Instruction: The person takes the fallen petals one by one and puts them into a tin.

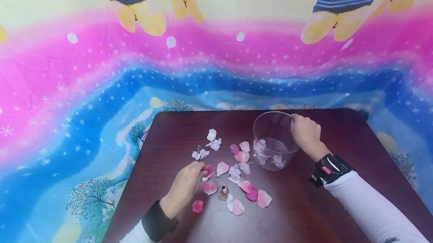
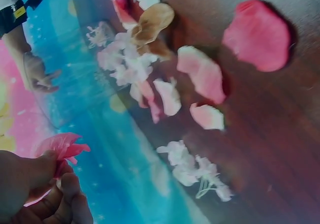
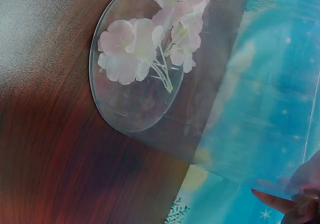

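Note:
A clear glass bowl (image 1: 270,122) stands on the dark wooden table (image 1: 304,205), with pale pink blossoms (image 3: 137,49) lying on its bottom. My right hand (image 1: 305,132) grips the bowl's rim on its right side. Pink and white petals (image 1: 236,167) lie scattered left of the bowl. My left hand (image 1: 189,183) pinches a deep pink petal (image 2: 62,146) at the heap's left edge. In the left wrist view more petals (image 2: 202,76) and white blossoms (image 2: 197,169) lie on the wood.
A bright cartoon-print cloth (image 1: 84,85) hangs behind and around the table. A brown dried petal (image 1: 223,193) lies among the pink ones. One petal (image 1: 197,206) lies apart near my left wrist. The table's front right shows bare wood.

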Action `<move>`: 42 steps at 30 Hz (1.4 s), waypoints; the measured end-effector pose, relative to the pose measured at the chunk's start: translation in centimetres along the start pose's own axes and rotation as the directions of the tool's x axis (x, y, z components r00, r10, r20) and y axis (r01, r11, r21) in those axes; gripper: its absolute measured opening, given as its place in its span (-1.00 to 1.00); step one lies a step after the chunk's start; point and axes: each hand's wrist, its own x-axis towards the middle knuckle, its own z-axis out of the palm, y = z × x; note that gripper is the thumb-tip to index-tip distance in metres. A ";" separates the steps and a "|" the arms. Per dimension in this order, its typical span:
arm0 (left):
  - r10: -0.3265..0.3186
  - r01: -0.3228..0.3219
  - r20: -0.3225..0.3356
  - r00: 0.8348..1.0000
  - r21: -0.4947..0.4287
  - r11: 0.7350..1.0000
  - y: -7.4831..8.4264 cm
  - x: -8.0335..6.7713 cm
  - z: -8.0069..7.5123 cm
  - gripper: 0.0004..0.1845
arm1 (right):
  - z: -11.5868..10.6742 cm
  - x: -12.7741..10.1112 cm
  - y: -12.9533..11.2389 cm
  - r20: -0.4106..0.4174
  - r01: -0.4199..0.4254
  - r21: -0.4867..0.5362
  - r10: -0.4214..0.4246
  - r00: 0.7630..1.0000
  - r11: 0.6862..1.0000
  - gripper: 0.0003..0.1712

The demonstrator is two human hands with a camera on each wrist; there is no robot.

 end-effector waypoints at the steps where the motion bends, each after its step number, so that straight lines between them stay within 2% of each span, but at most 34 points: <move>1: 0.008 -0.008 -0.008 1.000 -0.004 1.000 0.1 0.2 -0.1 -0.84 | 0.0 0.0 0.0 0.000 0.001 0.002 -0.001 1.000 1.000 -0.64; 6: 0.043 -0.043 -0.042 0.998 -0.016 0.999 0.6 1.2 -0.8 -0.87 | -0.1 0.0 -0.1 -0.001 0.004 0.002 -0.004 1.000 1.000 -0.66; 23: 0.123 -0.128 -0.070 0.990 -0.071 0.989 2.8 4.4 -2.9 -0.84 | -0.3 -0.1 -0.2 0.016 -0.011 -0.005 0.011 1.000 1.000 -0.60; 29: 0.173 -0.179 -0.094 0.980 -0.067 0.981 3.7 5.6 -2.9 -0.83 | -0.2 -0.1 -0.2 0.015 -0.017 -0.010 0.017 1.000 1.000 -0.60; 36: 0.197 -0.204 -0.083 0.977 -0.089 0.975 4.8 6.7 -2.7 -0.85 | -0.1 -0.1 -0.2 0.014 -0.016 -0.009 0.016 1.000 1.000 -0.60; 42: 0.243 -0.252 -0.107 0.964 -0.083 0.964 5.8 7.8 -2.4 -0.89 | 0.0 0.0 -0.3 0.020 -0.021 -0.012 0.021 1.000 1.000 -0.60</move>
